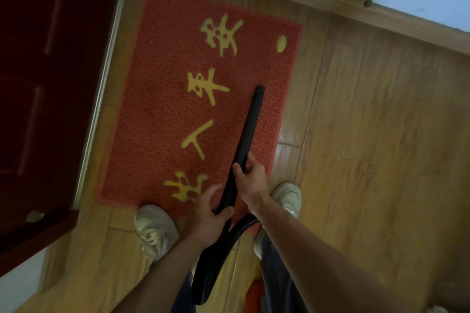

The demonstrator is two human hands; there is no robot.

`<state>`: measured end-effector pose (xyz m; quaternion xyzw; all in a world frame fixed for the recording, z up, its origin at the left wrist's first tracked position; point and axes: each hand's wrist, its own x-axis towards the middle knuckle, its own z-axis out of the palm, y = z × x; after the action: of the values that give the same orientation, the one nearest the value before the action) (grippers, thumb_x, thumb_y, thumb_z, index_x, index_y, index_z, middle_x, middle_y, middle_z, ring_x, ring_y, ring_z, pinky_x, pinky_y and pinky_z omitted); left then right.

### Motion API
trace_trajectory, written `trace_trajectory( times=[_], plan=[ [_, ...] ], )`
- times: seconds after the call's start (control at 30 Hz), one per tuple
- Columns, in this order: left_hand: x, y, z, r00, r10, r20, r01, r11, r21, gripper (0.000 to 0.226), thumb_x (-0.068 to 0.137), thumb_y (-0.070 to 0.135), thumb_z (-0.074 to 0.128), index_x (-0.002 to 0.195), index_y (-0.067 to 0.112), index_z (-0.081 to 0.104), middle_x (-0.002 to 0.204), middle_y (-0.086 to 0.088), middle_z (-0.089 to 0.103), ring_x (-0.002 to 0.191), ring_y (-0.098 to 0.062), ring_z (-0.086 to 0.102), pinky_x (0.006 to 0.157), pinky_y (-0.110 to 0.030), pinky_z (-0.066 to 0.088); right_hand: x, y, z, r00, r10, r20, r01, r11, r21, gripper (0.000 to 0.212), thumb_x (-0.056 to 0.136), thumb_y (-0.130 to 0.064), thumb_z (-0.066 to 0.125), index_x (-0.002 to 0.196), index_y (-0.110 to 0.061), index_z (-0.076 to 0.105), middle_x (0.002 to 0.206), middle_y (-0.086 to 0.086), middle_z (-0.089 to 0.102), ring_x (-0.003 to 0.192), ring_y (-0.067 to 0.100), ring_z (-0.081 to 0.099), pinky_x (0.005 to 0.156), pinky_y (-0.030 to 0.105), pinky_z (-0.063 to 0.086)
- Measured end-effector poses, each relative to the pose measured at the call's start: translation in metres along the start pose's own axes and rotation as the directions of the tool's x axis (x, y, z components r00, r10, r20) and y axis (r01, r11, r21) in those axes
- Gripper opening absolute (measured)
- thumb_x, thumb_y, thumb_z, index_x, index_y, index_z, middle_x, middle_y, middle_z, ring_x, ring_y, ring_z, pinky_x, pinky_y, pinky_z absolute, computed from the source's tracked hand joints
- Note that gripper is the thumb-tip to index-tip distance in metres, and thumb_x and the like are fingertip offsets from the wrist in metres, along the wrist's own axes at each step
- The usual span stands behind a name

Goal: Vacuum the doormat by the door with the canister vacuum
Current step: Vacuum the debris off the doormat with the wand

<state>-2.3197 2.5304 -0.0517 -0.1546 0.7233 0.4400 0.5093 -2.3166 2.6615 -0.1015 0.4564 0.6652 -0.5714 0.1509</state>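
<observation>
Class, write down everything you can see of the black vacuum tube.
The vacuum tube is long, black and smooth, plastic by its look. It slants from the person's body to a round tip on the red doormat, near its right edge. The right hand grips its middle, the left hand grips lower down, where a ribbed hose joins.

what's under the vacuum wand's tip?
The red doormat: the vacuum wand tip is over its plain red pile, right of the yellow characters. The strip directly beneath the wand is covered.

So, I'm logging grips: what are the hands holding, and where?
The black vacuum wand: right hand at mid-shaft, left hand lower, near the hose.
</observation>
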Motion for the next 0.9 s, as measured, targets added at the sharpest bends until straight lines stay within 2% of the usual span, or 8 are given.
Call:
trace_trajectory(
  times=[0.1, 0.2, 0.37, 0.4, 0.53, 0.67, 0.8, 0.9],
  plan=[
    [0.005, -0.001, -0.001, 0.999, -0.04, 0.016, 0.04, 0.999, -0.013, 0.043, 0.089, 0.01, 0.069, 0.121, 0.037, 0.057, 0.088, -0.012, 0.073, 0.068, -0.023, 0.07, 0.062, -0.035, 0.056, 0.005, -0.002, -0.001, 0.998, 0.044, 0.05, -0.043, 0.999, -0.029, 0.014, 0.097, -0.016, 0.056, 0.111, -0.015, 0.059, 0.093, 0.015, 0.071, 0.076, 0.02, 0.068, 0.072, 0.038, 0.059],
    [0.003, 0.001, -0.001, 0.998, -0.06, 0.023, 0.062, 0.996, -0.068, 0.043, 0.091, 0.011, 0.068, 0.123, 0.037, 0.057, 0.087, -0.011, 0.074, 0.067, -0.021, 0.07, 0.06, -0.032, 0.053, 0.007, -0.003, -0.002, 0.998, 0.034, 0.05, -0.032, 0.999, -0.033, 0.018, 0.098, -0.017, 0.056, 0.115, -0.013, 0.059, 0.094, 0.017, 0.07, 0.075, 0.019, 0.067, 0.071, 0.04, 0.059],
    [-0.014, 0.001, -0.003, 0.997, -0.08, 0.019, 0.082, 0.986, -0.146, 0.041, 0.091, 0.009, 0.068, 0.117, 0.039, 0.056, 0.09, -0.012, 0.075, 0.072, -0.02, 0.07, 0.063, -0.031, 0.056, -0.003, -0.003, 0.002, 0.995, 0.025, 0.094, -0.019, 0.997, -0.07, 0.03, 0.099, -0.021, 0.055, 0.129, -0.021, 0.053, 0.1, -0.003, 0.068, 0.082, 0.008, 0.067, 0.065, 0.015, 0.055],
    [-0.018, -0.001, -0.005, 0.996, -0.089, 0.019, 0.091, 0.982, -0.165, 0.041, 0.091, 0.008, 0.067, 0.115, 0.039, 0.056, 0.091, -0.013, 0.075, 0.072, -0.02, 0.07, 0.062, -0.029, 0.057, -0.006, -0.004, 0.005, 0.994, 0.021, 0.107, -0.012, 0.996, -0.088, 0.026, 0.099, -0.02, 0.055, 0.124, -0.025, 0.052, 0.1, -0.003, 0.068, 0.082, 0.009, 0.067, 0.064, 0.013, 0.054],
    [-0.027, -0.01, -0.018, 0.995, -0.104, -0.002, 0.101, 0.975, -0.199, 0.04, 0.09, 0.006, 0.068, 0.118, 0.033, 0.058, 0.089, -0.016, 0.074, 0.07, -0.02, 0.071, 0.06, -0.027, 0.056, -0.02, -0.007, 0.021, 0.993, 0.014, 0.12, 0.0, 0.993, -0.117, 0.047, 0.099, -0.02, 0.056, 0.145, -0.016, 0.046, 0.102, -0.004, 0.066, 0.084, 0.011, 0.066, 0.063, 0.011, 0.053],
    [-0.033, -0.021, -0.029, 0.994, -0.112, -0.011, 0.108, 0.972, -0.208, 0.042, 0.09, 0.005, 0.068, 0.117, 0.035, 0.057, 0.084, -0.011, 0.074, 0.069, -0.017, 0.069, 0.06, -0.025, 0.055, -0.029, -0.006, 0.035, 0.993, 0.004, 0.115, 0.012, 0.99, -0.137, 0.048, 0.099, -0.019, 0.056, 0.145, -0.013, 0.045, 0.104, -0.001, 0.067, 0.091, 0.016, 0.068, 0.08, 0.03, 0.059],
    [-0.036, -0.034, -0.034, 0.993, -0.114, -0.021, 0.106, 0.967, -0.231, 0.042, 0.088, 0.003, 0.069, 0.113, 0.035, 0.058, 0.093, -0.011, 0.075, 0.081, -0.024, 0.072, 0.074, -0.036, 0.058, -0.04, -0.005, 0.045, 0.994, 0.015, 0.111, 0.001, 0.99, -0.142, 0.052, 0.1, -0.017, 0.054, 0.15, -0.012, 0.039, 0.109, -0.008, 0.058, 0.097, 0.01, 0.061, 0.077, 0.017, 0.052],
    [-0.038, -0.048, -0.038, 0.993, -0.118, -0.021, 0.111, 0.968, -0.226, 0.044, 0.086, 0.002, 0.071, 0.119, 0.029, 0.06, 0.097, -0.004, 0.076, 0.092, -0.021, 0.072, 0.086, -0.04, 0.058, -0.047, 0.001, 0.053, 0.996, 0.001, 0.087, 0.012, 0.988, -0.151, 0.048, 0.098, -0.016, 0.055, 0.145, -0.014, 0.045, 0.106, -0.003, 0.066, 0.093, 0.018, 0.068, 0.083, 0.033, 0.058]
  ],
)
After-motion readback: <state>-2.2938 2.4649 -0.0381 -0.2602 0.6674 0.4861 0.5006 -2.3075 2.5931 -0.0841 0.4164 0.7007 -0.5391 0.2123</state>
